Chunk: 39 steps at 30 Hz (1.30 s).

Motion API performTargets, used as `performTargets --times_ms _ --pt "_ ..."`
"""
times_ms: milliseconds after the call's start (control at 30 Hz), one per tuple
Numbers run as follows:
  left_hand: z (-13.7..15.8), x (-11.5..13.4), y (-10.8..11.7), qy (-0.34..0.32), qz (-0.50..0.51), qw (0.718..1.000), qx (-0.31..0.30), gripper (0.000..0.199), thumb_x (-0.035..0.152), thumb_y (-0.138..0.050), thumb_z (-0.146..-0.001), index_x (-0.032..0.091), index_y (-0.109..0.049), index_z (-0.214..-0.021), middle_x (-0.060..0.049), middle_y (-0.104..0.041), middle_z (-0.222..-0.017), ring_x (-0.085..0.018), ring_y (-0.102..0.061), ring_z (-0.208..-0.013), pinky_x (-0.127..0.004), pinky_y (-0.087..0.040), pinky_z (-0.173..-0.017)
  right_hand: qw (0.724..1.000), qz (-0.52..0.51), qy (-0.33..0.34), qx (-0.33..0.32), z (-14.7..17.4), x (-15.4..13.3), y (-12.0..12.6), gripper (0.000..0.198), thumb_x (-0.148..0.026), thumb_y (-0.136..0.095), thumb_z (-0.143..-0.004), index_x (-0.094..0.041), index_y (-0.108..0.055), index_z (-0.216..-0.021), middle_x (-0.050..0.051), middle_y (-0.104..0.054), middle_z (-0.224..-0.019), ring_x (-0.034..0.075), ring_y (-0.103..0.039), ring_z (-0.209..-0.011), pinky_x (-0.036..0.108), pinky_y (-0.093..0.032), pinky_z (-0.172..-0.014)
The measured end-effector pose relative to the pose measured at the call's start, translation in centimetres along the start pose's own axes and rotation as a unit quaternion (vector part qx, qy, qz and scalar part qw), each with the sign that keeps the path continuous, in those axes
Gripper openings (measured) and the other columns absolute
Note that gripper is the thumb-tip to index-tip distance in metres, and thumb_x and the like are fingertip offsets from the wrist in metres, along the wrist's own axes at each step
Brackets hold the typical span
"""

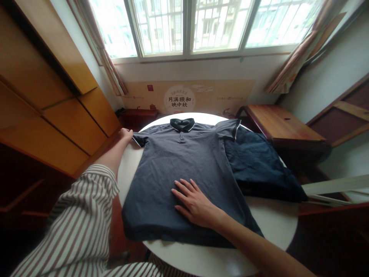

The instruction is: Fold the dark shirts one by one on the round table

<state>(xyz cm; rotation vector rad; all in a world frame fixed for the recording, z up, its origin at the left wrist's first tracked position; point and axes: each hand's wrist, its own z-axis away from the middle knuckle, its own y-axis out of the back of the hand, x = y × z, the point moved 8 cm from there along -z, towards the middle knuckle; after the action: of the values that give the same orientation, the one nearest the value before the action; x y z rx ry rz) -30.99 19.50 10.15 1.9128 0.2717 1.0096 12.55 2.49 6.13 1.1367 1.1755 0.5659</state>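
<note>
A grey polo shirt (184, 169) lies spread face up, its black collar towards the window and its hem towards me. My left hand (126, 134) is closed at the edge of the left-side sleeve, out past the table's rim; the fingertips are partly hidden. Flat on the lower middle of the shirt rests my right hand (196, 204), fingers spread and holding nothing. Dark blue folded cloth (259, 165), its kind unclear, lies to the right, partly under the other sleeve and side of the shirt.
The round white table (273, 219) bears both garments. A wooden desk or bench (276, 123) stands behind it on the right. Wooden cabinets (57, 123) line the left. A printed panel (138, 92) leans below the window, between curtains.
</note>
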Motion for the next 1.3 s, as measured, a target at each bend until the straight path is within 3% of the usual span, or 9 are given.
performTargets --times_ms 100,233,367,467,700,867,1000,1167,1300 --pt "1.3 3.2 -1.9 -0.09 -0.031 0.995 -0.03 0.037 0.024 -0.044 -0.092 0.007 -0.061 -0.121 -0.024 -0.057 -0.131 -0.033 -0.051 -0.125 -0.051 -0.038 -0.108 1.0 -0.006 -0.004 -0.007 -0.1 0.1 -0.3 0.058 -0.05 -0.035 -0.102 -0.022 -0.038 -0.152 0.012 -0.026 -0.162 0.031 -0.018 -0.149 0.057 -0.013 -0.12" --pt "5.3 7.2 -7.0 -0.222 -0.056 0.963 -0.142 0.046 0.043 -0.046 -0.094 0.02 -0.06 -0.132 -0.011 -0.053 -0.143 -0.029 -0.044 -0.134 -0.045 -0.031 -0.115 0.999 -0.02 0.004 -0.027 0.3 -0.4 -0.6 0.076 -0.07 -0.041 -0.093 -0.028 -0.031 -0.155 0.014 -0.015 -0.164 0.035 -0.008 -0.151 0.063 -0.003 -0.117" --pt "7.5 6.9 -10.7 -0.251 -0.173 0.918 -0.252 0.07 0.067 -0.034 -0.093 0.034 -0.03 -0.155 -0.005 -0.018 -0.164 -0.041 -0.016 -0.148 -0.069 -0.015 -0.113 0.998 -0.034 0.021 -0.045 1.0 -1.3 -0.9 0.082 -0.08 -0.046 -0.083 -0.04 -0.032 -0.153 0.011 -0.001 -0.166 0.041 0.002 -0.15 0.071 0.007 -0.111" --pt "6.3 5.9 -11.2 -0.221 -0.216 0.911 -0.273 0.074 0.071 -0.022 -0.092 0.037 -0.016 -0.157 -0.003 -0.004 -0.166 -0.044 -0.007 -0.149 -0.072 -0.012 -0.111 0.997 -0.04 0.029 -0.052 1.4 -1.9 -1.2 0.086 -0.082 -0.051 -0.077 -0.043 -0.032 -0.152 0.01 0.004 -0.166 0.044 0.005 -0.149 0.072 0.01 -0.108" --pt "3.4 5.7 -11.5 -0.175 -0.223 0.923 -0.261 0.066 0.061 -0.015 -0.096 0.036 -0.016 -0.157 -0.001 -0.005 -0.166 -0.039 -0.007 -0.15 -0.071 -0.009 -0.113 0.997 -0.048 0.034 -0.055 1.7 -2.1 -0.9 0.084 -0.079 -0.054 -0.079 -0.044 -0.032 -0.152 0.009 0.007 -0.165 0.044 0.007 -0.148 0.073 0.01 -0.108" --pt "2.5 6.4 -11.3 -0.17 -0.219 0.932 -0.232 0.066 0.057 -0.018 -0.096 0.031 -0.025 -0.156 -0.007 -0.016 -0.165 -0.042 -0.014 -0.149 -0.073 -0.015 -0.11 0.997 -0.05 0.037 -0.047 1.9 -2.2 -0.7 0.084 -0.075 -0.058 -0.079 -0.044 -0.031 -0.152 0.009 0.004 -0.165 0.044 0.006 -0.148 0.074 0.008 -0.107" --pt "2.7 9.3 -11.9 -0.205 -0.215 0.933 -0.204 0.063 0.048 -0.028 -0.097 0.018 -0.038 -0.151 -0.017 -0.027 -0.16 -0.045 -0.013 -0.148 -0.072 -0.012 -0.111 0.997 -0.057 0.036 -0.048 1.8 -2.1 -0.8 0.085 -0.074 -0.061 -0.078 -0.044 -0.032 -0.152 0.01 0.003 -0.166 0.044 0.005 -0.148 0.075 0.008 -0.107" --pt "5.1 13.6 -14.7 -0.303 -0.177 0.905 -0.24 0.059 0.044 -0.03 -0.099 0.019 -0.035 -0.153 -0.009 -0.028 -0.161 -0.028 -0.02 -0.149 -0.047 -0.018 -0.12 0.996 -0.074 0.033 -0.049 1.9 -1.9 -0.9 0.085 -0.074 -0.06 -0.079 -0.045 -0.029 -0.152 0.008 0.005 -0.165 0.044 0.006 -0.148 0.074 0.009 -0.108" --pt "4.4 13.6 -15.3 -0.278 -0.172 0.912 -0.25 0.059 0.043 -0.025 -0.101 0.02 -0.029 -0.155 -0.009 -0.022 -0.163 -0.028 -0.018 -0.15 -0.054 -0.015 -0.119 0.995 -0.074 0.038 -0.05 1.9 -2.0 -0.8 0.085 -0.073 -0.061 -0.079 -0.045 -0.028 -0.153 0.008 0.006 -0.165 0.045 0.006 -0.148 0.075 0.007 -0.108"
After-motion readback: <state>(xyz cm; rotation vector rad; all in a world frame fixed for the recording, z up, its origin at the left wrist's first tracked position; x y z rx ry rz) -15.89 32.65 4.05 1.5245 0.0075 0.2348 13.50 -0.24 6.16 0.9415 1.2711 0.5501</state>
